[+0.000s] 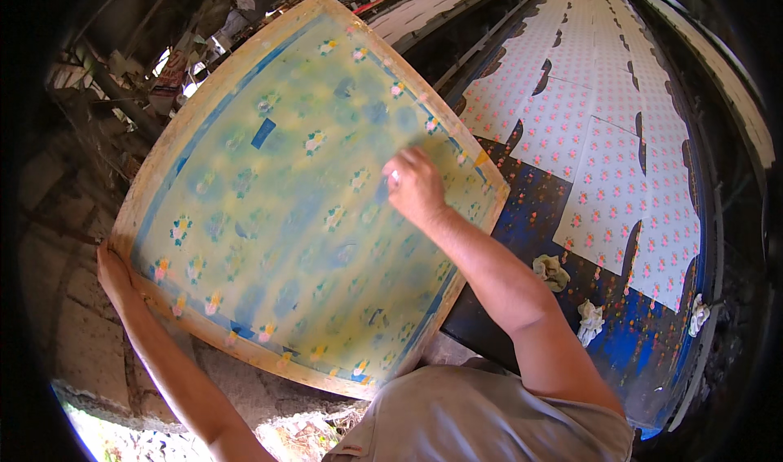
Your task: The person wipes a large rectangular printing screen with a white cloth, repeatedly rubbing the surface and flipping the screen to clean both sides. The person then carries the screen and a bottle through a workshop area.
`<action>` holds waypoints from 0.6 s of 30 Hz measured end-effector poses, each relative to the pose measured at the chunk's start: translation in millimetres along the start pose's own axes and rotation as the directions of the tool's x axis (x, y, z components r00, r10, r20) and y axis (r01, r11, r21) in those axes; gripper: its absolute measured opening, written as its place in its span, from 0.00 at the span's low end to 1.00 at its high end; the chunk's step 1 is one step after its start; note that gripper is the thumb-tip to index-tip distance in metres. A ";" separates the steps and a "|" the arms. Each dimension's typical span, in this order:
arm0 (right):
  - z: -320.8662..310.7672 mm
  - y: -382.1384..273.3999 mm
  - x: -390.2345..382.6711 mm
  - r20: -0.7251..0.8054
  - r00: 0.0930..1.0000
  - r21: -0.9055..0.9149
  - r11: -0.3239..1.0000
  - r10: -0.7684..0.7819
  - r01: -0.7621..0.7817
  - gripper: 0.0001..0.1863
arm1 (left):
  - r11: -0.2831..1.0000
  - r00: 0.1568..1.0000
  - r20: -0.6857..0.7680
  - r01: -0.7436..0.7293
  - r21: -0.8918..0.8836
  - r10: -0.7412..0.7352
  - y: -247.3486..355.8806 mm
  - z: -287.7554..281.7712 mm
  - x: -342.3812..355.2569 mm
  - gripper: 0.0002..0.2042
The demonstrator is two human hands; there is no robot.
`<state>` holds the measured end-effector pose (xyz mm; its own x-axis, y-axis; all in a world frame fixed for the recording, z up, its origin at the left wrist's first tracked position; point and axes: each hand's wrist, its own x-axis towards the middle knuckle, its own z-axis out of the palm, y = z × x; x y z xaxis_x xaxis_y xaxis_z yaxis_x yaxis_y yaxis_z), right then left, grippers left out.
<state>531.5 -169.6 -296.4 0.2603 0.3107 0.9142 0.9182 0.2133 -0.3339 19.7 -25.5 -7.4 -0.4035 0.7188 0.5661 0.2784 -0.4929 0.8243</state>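
A large wooden-framed printing screen (245, 156) stands tilted in front of me, its yellow-green mesh marked with small flower motifs and blue tape along the borders. My left hand (114, 268) grips the wooden frame (124, 227) at its lower left corner. Over the right half of the mesh, my right hand (414, 186) is closed in a fist, with something small and whitish showing at the fingers. Its kind is too hidden to tell. Whether that hand presses on the mesh or hovers just above it, I cannot tell.
To the right runs a long blue printing table (522, 209), stained with paint drops, bearing white sheets (599, 193) with pink flower prints. Crumpled cloths (551, 273) lie at its near end. Another long table (444, 9) stands beyond. Brickwork (77, 331) and clutter lie at the left.
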 end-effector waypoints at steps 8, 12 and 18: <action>-1.2 -2.2 1.7 0.037 0.999 -0.033 0.999 -0.024 0.025 0.08 | 0.994 0.999 0.025 -0.038 -0.106 0.041 -3.8 0.2 6.2 0.28; 1.9 -17.3 -9.6 0.076 0.983 0.079 0.983 -0.170 0.164 0.08 | 0.992 0.997 0.017 -0.072 -0.107 0.074 -3.4 -1.8 10.7 0.28; -9.5 16.4 9.0 -0.098 0.992 -0.011 0.996 0.085 -0.086 0.08 | 0.999 0.999 -0.034 -0.022 -0.034 0.021 5.9 10.2 -13.8 0.28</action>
<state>551.7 -172.1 -291.5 0.3652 0.2356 0.9006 0.8956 0.1750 -0.4090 35.8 -33.3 -10.4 -0.4273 0.6911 0.5830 0.2577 -0.5250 0.8112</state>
